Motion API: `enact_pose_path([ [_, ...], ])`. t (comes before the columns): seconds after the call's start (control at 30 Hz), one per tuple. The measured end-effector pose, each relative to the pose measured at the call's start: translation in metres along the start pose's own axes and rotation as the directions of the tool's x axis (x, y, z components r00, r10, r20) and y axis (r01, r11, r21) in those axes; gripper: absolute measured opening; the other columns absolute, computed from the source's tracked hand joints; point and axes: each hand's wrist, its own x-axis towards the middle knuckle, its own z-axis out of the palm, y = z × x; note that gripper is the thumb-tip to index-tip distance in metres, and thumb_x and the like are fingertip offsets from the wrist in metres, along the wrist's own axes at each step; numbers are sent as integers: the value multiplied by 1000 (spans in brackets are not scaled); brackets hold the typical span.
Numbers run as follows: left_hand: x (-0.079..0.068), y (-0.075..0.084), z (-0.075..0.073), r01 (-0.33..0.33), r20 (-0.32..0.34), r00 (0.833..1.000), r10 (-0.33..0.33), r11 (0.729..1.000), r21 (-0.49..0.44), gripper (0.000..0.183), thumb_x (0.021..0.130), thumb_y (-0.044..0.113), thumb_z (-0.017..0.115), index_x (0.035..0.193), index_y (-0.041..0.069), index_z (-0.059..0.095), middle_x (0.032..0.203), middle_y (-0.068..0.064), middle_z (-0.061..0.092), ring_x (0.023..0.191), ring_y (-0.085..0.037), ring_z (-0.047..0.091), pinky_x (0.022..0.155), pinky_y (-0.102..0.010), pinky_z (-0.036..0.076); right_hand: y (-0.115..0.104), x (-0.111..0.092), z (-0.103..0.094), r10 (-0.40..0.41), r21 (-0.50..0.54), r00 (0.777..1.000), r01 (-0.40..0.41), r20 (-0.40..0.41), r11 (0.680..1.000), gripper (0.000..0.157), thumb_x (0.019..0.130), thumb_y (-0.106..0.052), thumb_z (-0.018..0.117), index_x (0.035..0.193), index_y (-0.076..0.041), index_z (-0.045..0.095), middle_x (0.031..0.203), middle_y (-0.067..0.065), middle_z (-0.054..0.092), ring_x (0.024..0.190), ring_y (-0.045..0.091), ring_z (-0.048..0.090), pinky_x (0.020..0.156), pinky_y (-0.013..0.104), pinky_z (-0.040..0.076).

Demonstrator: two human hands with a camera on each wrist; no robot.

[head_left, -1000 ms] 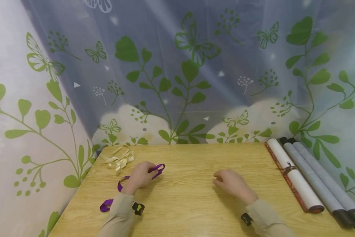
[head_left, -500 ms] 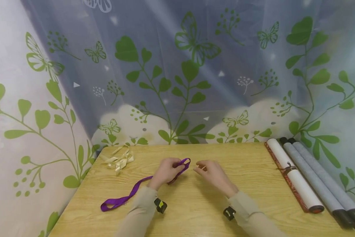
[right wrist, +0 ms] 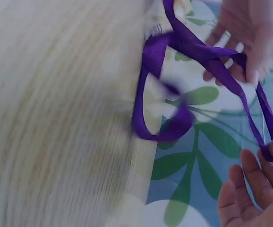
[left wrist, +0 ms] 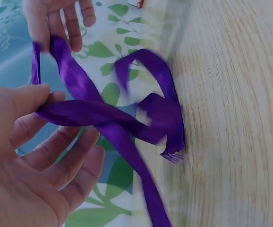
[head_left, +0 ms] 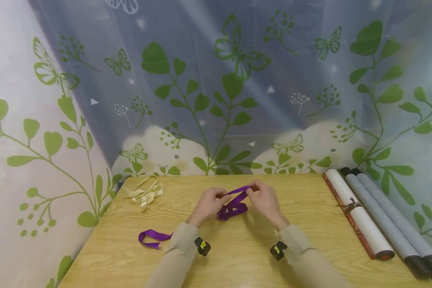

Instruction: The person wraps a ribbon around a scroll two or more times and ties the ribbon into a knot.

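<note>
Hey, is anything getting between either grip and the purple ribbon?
Nothing visible does: the left grip and right grip both pinch the purple ribbon directly. The cream ribbon lies apart to their left, the rolls to their right.

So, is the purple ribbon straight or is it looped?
Looped: the purple ribbon runs from left hand to right hand, then back across itself. Whether knotted, I cannot tell.

No legible text or numbers.

Right grip [head_left: 268,201] now pinches purple ribbon [left wrist: 110,125]; tail [head_left: 158,236] shifted rightward
</note>
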Motion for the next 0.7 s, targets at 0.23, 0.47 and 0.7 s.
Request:
enact_pose_path([
  [0.23,-4,-11,-9,84,23,996,-81,968,-237,25,103,25,52,97,7,69,100,-12,70,100,-33,63,87,-41,50,12,16,-21,181,585,982,-180,58,790,20,104,-13,44,116,1,53,102,10,70,103,21,67,99,43,50],
  [0.47,-3,-19,-23,172,41,983,-179,824,-540,24,104,25,49,102,4,60,72,-4,52,75,-23,66,79,-37,57,31,33,-42,195,667,980,-174,44,725,16,106,-23,41,115,-9,44,75,-5,42,59,5,49,63,22,50],
  [0.7,-6,-30,-36,177,-31,977,-213,878,-445,25,100,32,56,102,10,68,66,3,43,53,-11,33,53,-25,33,60,41,-67,-88,11,994,89,-65,996,32,100,-39,54,112,-12,65,76,0,56,58,12,44,52,27,37],
])
